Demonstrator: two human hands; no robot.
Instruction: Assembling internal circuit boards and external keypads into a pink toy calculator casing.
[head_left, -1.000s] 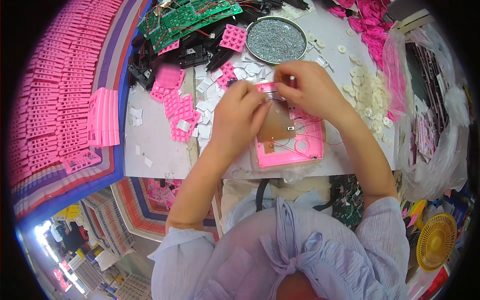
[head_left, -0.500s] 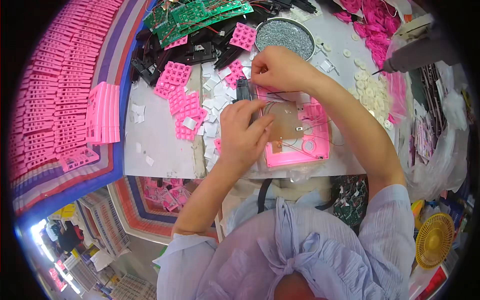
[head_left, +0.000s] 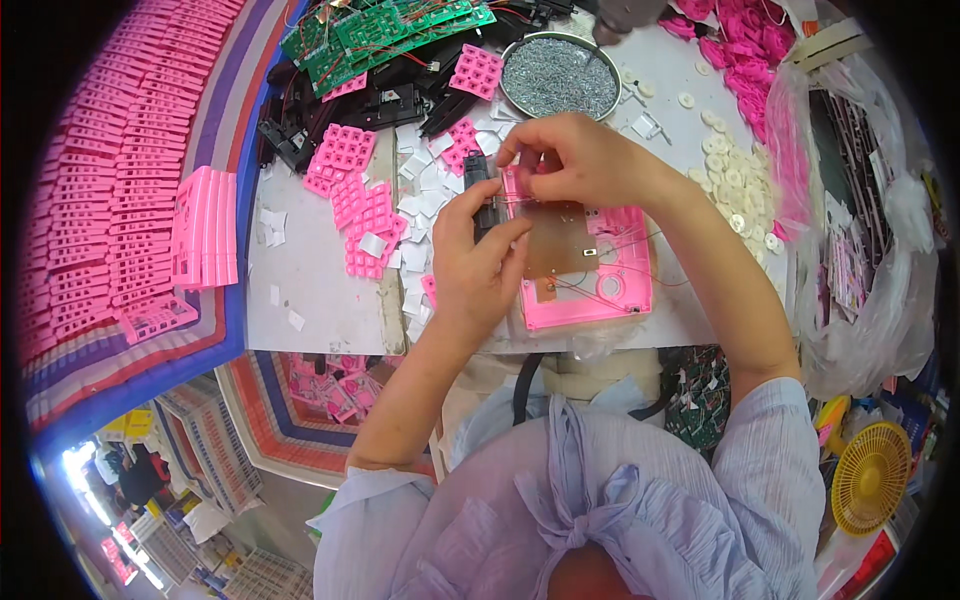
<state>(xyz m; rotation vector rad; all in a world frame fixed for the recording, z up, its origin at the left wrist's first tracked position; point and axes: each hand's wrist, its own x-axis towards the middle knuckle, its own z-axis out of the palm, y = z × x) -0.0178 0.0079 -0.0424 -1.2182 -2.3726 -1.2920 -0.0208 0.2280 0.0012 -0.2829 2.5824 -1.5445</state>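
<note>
A pink plastic housing (head_left: 632, 290) lies on the worktable in front of me, a brown circuit board (head_left: 560, 240) and thin wires inside it. Along its left wall stands a black plastic part (head_left: 474, 172). My left hand (head_left: 472, 270) curls around that part, index fingertip on it and thumb over the housing's edge. My right hand (head_left: 585, 165) is bent over the housing's upper left corner, its fingers pinched close to the left fingertips. What the right fingers hold is hidden.
Behind the hands stands a round bowl of small screws (head_left: 560, 75). Green circuit boards (head_left: 390, 40), pink button pads (head_left: 345, 160) and white paper pieces (head_left: 425, 195) lie left; white discs (head_left: 735, 185) lie right. A dark tool (head_left: 628, 15) hangs at the top edge. Pink housings (head_left: 205, 230) are stacked far left.
My right hand has come down from beside the screw bowl to the housing's corner. The dark hanging tool has swung from the right to the top edge. My left hand stays nearly in place.
</note>
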